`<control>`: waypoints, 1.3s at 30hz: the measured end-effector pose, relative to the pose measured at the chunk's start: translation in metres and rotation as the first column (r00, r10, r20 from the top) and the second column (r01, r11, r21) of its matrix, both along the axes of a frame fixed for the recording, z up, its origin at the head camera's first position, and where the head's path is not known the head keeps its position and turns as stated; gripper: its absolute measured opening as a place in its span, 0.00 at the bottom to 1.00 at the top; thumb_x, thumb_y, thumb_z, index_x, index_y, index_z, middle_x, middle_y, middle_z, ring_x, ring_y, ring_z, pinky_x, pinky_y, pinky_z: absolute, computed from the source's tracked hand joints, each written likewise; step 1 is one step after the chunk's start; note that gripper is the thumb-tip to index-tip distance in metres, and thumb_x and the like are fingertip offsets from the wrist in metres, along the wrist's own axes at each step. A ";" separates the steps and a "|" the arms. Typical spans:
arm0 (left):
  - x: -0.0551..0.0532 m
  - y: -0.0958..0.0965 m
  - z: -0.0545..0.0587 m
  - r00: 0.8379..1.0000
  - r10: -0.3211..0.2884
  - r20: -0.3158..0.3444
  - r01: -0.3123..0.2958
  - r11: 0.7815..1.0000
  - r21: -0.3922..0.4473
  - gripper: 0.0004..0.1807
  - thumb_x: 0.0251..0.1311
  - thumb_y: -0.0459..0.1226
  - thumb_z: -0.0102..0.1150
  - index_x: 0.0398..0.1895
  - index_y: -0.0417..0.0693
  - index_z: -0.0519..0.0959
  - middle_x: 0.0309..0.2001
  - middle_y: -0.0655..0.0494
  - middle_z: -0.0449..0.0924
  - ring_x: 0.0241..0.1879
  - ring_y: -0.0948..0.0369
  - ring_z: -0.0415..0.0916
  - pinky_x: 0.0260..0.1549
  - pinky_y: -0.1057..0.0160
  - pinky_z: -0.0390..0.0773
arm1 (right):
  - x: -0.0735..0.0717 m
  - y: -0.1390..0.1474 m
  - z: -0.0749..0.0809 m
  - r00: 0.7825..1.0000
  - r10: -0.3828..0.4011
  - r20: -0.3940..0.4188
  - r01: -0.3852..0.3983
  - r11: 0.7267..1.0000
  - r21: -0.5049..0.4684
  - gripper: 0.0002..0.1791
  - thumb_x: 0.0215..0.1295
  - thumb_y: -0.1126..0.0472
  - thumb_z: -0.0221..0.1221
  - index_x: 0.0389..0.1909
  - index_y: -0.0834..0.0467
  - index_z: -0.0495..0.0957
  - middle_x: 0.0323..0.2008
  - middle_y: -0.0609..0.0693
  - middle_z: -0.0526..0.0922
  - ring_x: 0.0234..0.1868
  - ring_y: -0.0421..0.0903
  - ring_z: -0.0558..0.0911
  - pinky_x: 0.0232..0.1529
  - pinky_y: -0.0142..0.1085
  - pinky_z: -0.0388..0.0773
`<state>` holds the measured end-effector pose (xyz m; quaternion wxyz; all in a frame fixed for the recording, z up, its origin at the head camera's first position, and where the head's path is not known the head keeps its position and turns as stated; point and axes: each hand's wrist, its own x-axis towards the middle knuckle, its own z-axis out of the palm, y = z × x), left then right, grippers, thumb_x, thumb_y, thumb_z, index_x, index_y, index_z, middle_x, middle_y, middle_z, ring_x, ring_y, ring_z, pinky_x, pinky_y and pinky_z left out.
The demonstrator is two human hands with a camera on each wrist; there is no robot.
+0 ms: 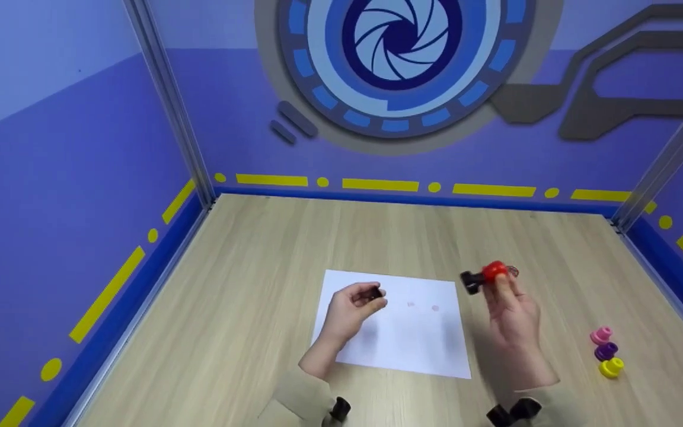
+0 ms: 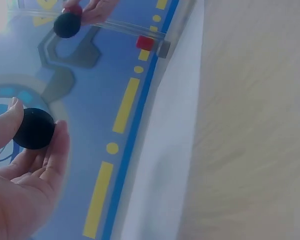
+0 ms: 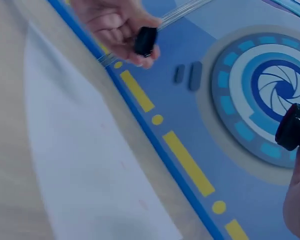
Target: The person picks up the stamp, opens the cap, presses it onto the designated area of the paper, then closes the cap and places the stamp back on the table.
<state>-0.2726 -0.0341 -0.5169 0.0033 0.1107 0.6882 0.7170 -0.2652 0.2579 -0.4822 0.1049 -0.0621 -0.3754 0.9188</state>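
Observation:
Above the left part of a white paper sheet (image 1: 401, 344), my left hand (image 1: 346, 311) pinches a small black round cap (image 2: 35, 128) between thumb and fingers. My right hand (image 1: 513, 314) is raised beyond the sheet's right edge and grips a red and black stamp (image 1: 494, 271). The stamp lies sideways in the fingers, its black end (image 1: 471, 282) pointing left and a patterned round face (image 1: 513, 271) on the right. Faint pinkish marks (image 1: 435, 308) show on the paper. Cap and stamp are apart.
Small pink (image 1: 602, 335), purple (image 1: 606, 351) and yellow (image 1: 612, 367) stamp-like pieces stand close together on the wooden table (image 1: 270, 255) at the right. Blue panels (image 1: 229, 118) enclose the back and sides, with metal posts (image 1: 169, 101) at the corners.

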 end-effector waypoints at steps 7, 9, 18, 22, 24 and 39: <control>-0.003 -0.006 0.006 0.999 0.039 -0.002 -0.039 0.999 -0.005 0.21 0.61 0.31 0.71 0.56 0.31 0.81 0.51 0.37 0.86 0.53 0.51 0.85 0.49 0.71 0.85 | -0.001 -0.027 -0.007 0.998 0.063 0.021 -0.066 0.882 0.467 0.13 0.71 0.69 0.62 0.53 0.59 0.82 0.41 0.40 0.88 0.47 0.35 0.86 0.53 0.25 0.84; -0.005 -0.008 0.007 0.999 0.050 -0.009 -0.050 0.999 0.005 0.21 0.61 0.30 0.71 0.56 0.30 0.81 0.51 0.36 0.86 0.53 0.50 0.85 0.49 0.71 0.85 | -0.001 -0.036 -0.009 0.996 0.077 0.035 -0.083 0.805 0.587 0.20 0.70 0.71 0.63 0.61 0.65 0.78 0.41 0.37 0.88 0.47 0.34 0.85 0.52 0.24 0.83; -0.008 -0.018 0.008 0.993 0.114 -0.035 -0.113 0.993 0.017 0.21 0.61 0.30 0.71 0.56 0.28 0.80 0.51 0.34 0.86 0.53 0.48 0.86 0.50 0.68 0.86 | -0.003 -0.082 -0.024 0.989 0.148 0.012 -0.088 0.519 0.850 0.19 0.55 0.70 0.74 0.49 0.67 0.85 0.42 0.57 0.88 0.39 0.36 0.84 0.42 0.25 0.84; -0.009 -0.020 0.010 0.991 0.128 -0.034 -0.127 0.992 0.025 0.21 0.60 0.29 0.71 0.55 0.28 0.81 0.50 0.34 0.86 0.52 0.48 0.85 0.50 0.69 0.86 | -0.005 -0.095 -0.032 0.987 0.161 0.027 -0.093 0.421 0.902 0.18 0.52 0.68 0.77 0.45 0.64 0.87 0.39 0.57 0.89 0.37 0.39 0.86 0.38 0.25 0.83; -0.009 -0.020 0.011 0.991 0.128 -0.030 -0.127 0.991 0.031 0.21 0.60 0.29 0.71 0.55 0.28 0.80 0.50 0.34 0.86 0.52 0.48 0.85 0.49 0.69 0.86 | -0.005 -0.099 -0.037 0.986 0.158 0.049 -0.103 0.360 0.927 0.19 0.51 0.65 0.79 0.45 0.61 0.87 0.38 0.55 0.90 0.38 0.41 0.87 0.38 0.25 0.83; -0.006 -0.021 0.008 0.993 0.115 -0.007 -0.115 0.993 0.005 0.23 0.59 0.29 0.72 0.57 0.30 0.80 0.52 0.35 0.86 0.53 0.48 0.86 0.50 0.68 0.87 | -0.007 -0.108 -0.059 0.970 0.234 0.057 -0.115 0.241 0.964 0.26 0.48 0.66 0.79 0.51 0.63 0.86 0.42 0.57 0.90 0.45 0.49 0.88 0.50 0.42 0.88</control>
